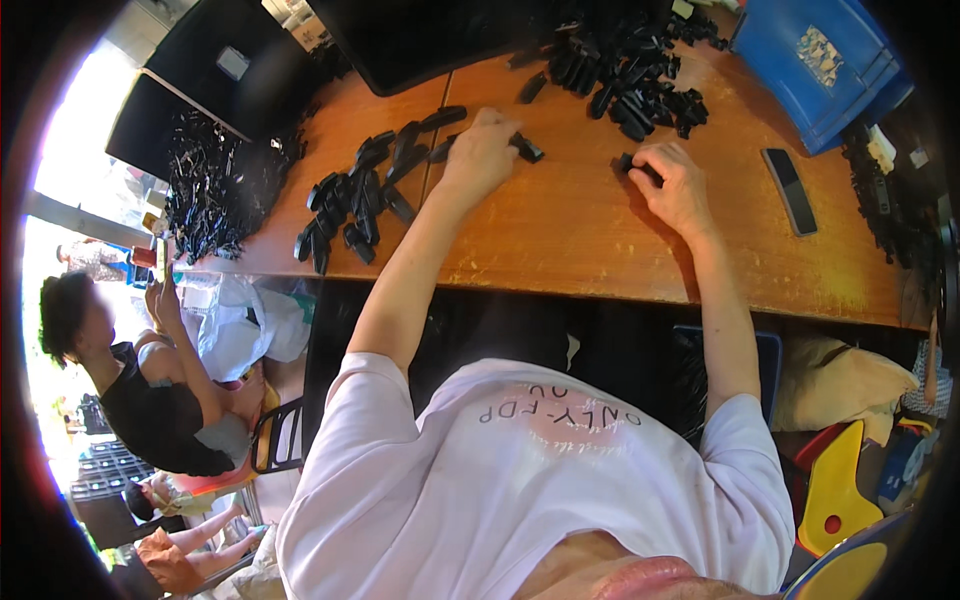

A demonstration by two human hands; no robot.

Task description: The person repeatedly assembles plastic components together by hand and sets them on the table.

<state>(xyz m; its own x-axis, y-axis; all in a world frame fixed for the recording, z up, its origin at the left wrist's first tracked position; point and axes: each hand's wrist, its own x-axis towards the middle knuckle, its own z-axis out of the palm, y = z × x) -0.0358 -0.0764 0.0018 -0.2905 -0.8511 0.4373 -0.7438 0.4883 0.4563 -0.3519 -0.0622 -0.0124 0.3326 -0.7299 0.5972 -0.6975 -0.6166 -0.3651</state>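
Observation:
My left hand (482,158) rests on the wooden table (560,225), its fingers curled around a black plastic piece (528,149) that sticks out on its right side. Part of this grip is hidden under the hand. Further right, my right hand (675,185) pinches a small dark piece (626,163) between thumb and fingers, just above the tabletop. A loose spread of similar elongated black pieces (368,190) lies left of my left hand. Beyond my hands, a larger heap of black parts (625,75) covers the far side of the table.
At the right lie a phone (790,192) and a blue bin (820,70). A pile of thin black parts (215,185) sits at the left beside dark containers (235,65). A black tray (400,40) lies at the back. Another person (150,400) sits at the left.

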